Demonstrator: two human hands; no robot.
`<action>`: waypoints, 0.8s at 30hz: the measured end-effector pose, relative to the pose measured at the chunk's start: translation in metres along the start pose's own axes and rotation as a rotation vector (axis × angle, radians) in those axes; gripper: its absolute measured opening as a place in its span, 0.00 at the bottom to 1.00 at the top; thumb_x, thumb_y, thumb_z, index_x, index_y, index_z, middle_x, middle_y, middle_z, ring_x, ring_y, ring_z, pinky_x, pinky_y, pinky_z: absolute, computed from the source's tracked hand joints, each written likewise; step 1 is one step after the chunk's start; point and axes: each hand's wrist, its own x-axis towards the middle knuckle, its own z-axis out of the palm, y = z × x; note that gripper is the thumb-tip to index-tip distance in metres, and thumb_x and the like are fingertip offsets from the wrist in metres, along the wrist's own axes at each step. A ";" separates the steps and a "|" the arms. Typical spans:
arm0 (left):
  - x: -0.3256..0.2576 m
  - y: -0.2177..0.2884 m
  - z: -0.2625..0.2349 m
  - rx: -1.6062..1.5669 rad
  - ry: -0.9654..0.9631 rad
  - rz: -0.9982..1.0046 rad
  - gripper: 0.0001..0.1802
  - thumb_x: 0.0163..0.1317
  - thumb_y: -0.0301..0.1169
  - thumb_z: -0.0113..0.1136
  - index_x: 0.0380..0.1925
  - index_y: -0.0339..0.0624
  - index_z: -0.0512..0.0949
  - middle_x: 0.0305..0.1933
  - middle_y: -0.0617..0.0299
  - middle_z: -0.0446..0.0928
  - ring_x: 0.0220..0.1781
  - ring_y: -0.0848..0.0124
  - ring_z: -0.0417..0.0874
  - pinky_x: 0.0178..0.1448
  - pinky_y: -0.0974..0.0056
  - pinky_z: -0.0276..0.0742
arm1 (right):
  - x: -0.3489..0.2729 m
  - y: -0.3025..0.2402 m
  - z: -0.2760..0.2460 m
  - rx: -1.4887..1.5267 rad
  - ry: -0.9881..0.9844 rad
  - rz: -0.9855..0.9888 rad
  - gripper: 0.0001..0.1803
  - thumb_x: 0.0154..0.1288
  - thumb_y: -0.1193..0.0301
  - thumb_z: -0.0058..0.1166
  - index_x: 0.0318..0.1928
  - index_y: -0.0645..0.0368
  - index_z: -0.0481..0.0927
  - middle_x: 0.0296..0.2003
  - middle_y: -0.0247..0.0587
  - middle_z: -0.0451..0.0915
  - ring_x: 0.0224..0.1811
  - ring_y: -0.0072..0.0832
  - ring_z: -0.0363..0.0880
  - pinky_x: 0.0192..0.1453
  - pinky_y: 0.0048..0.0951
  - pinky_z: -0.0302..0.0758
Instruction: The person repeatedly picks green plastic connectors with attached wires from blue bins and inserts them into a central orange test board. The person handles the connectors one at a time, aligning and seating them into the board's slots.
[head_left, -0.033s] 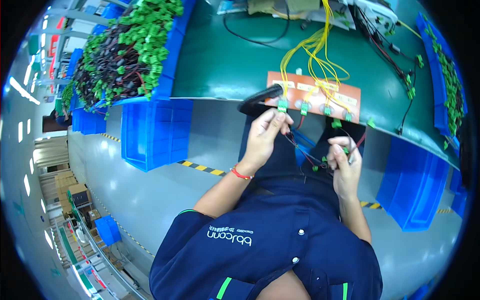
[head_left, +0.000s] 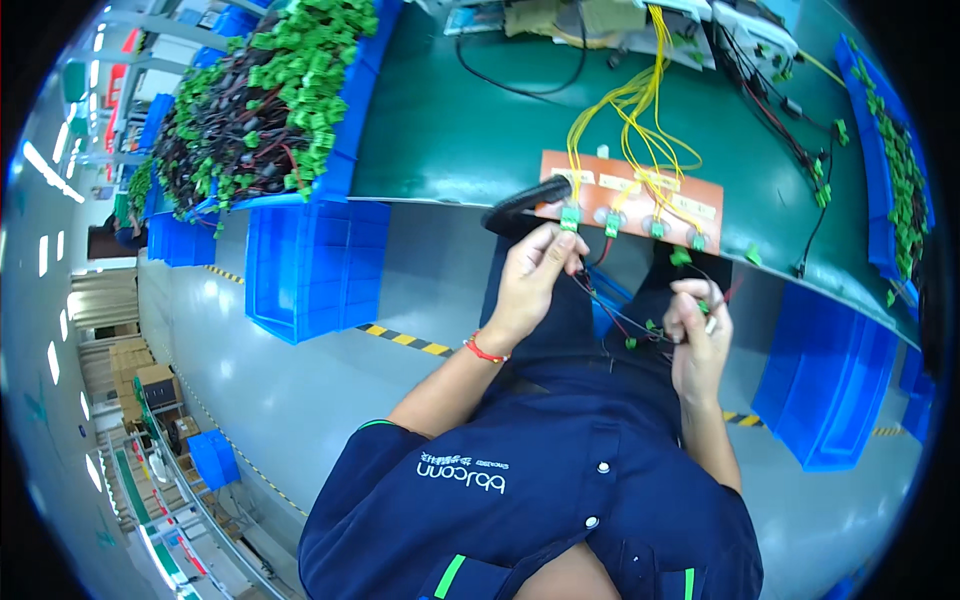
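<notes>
An orange-brown board (head_left: 685, 196) lies at the table's near edge, with a row of green sockets fed by thin yellow wires (head_left: 630, 100). At its left end, my left hand (head_left: 537, 275) pinches a green connector (head_left: 569, 222) against the first socket. Dark and red wires (head_left: 605, 300) run from below these fingers toward the right. My right hand (head_left: 698, 335) is closed around part of this wire harness, with a small green connector (head_left: 703, 307) showing among its fingers. Another green connector (head_left: 630, 343) dangles from the wires between both hands.
A blue bin (head_left: 350, 120) heaped with green-ended wire harnesses stands on the left, another blue bin (head_left: 872, 150) at the right. Blue crates (head_left: 315, 270) sit below the table edge. A black strap-like loop (head_left: 515, 208) lies beside the board. More harnesses (head_left: 790, 140) lie at the back right.
My right hand has moved slightly right, drawing the wires between the hands a little straighter. My left hand stays at the first socket. The whole view has shifted slightly.
</notes>
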 end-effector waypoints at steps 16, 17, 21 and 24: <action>-0.009 -0.049 0.011 0.390 0.051 0.051 0.13 0.73 0.35 0.55 0.47 0.35 0.76 0.43 0.59 0.70 0.40 0.74 0.74 0.46 0.67 0.74 | -0.009 -0.020 -0.037 -0.013 -0.252 0.009 0.21 0.70 0.56 0.53 0.39 0.67 0.77 0.23 0.35 0.70 0.18 0.15 0.59 0.20 0.17 0.51; -0.013 -0.053 0.008 0.430 0.065 0.063 0.15 0.72 0.37 0.56 0.46 0.34 0.77 0.42 0.57 0.69 0.39 0.72 0.73 0.44 0.65 0.74 | -0.010 -0.020 -0.041 0.031 -0.284 0.042 0.22 0.69 0.56 0.54 0.39 0.68 0.77 0.24 0.36 0.70 0.18 0.15 0.59 0.20 0.17 0.52; -0.020 -0.025 0.013 0.512 0.022 0.023 0.15 0.72 0.38 0.54 0.43 0.35 0.78 0.37 0.55 0.71 0.35 0.65 0.75 0.44 0.62 0.74 | -0.006 -0.021 -0.051 0.310 -0.318 0.069 0.19 0.71 0.57 0.51 0.37 0.64 0.71 0.30 0.40 0.69 0.19 0.16 0.58 0.19 0.18 0.56; -0.019 -0.029 0.010 0.520 -0.017 0.055 0.17 0.76 0.39 0.50 0.46 0.33 0.77 0.38 0.55 0.74 0.37 0.66 0.77 0.45 0.62 0.74 | -0.002 -0.028 -0.042 0.252 -0.232 0.048 0.13 0.74 0.64 0.48 0.34 0.59 0.68 0.34 0.36 0.68 0.20 0.16 0.59 0.25 0.19 0.61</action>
